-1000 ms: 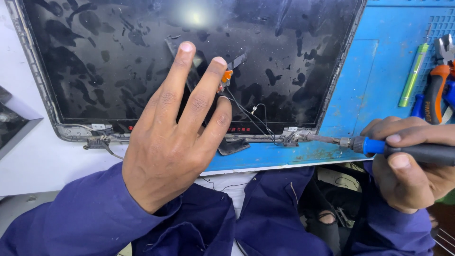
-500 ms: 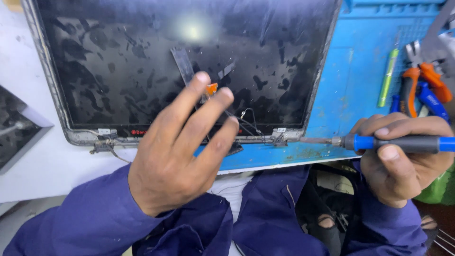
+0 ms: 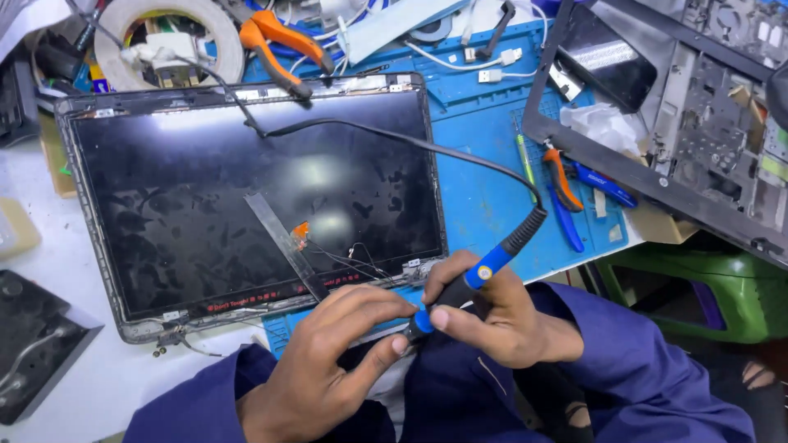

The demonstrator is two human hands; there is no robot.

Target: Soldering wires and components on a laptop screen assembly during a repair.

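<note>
We count one laptop screen panel (image 3: 246, 197) lying flat on the bench. One blue work mat (image 3: 492, 164) lies under its right edge. We see one corded electric screwdriver (image 3: 472, 279), blue and black, and its one black cable (image 3: 410, 143) crossing the panel. Two hands are at the front edge: one left hand (image 3: 328, 361) and one right hand (image 3: 492, 316). Near the back edge lie one roll of tape (image 3: 168, 41) and one pair of orange-handled pliers (image 3: 275, 45). On the mat's right side we count one orange-handled cutter (image 3: 562, 176), one blue-handled tool (image 3: 603, 184) and one green pen-like tool (image 3: 524, 160). One opened laptop base (image 3: 681, 107) sits at the back right corner.
</note>
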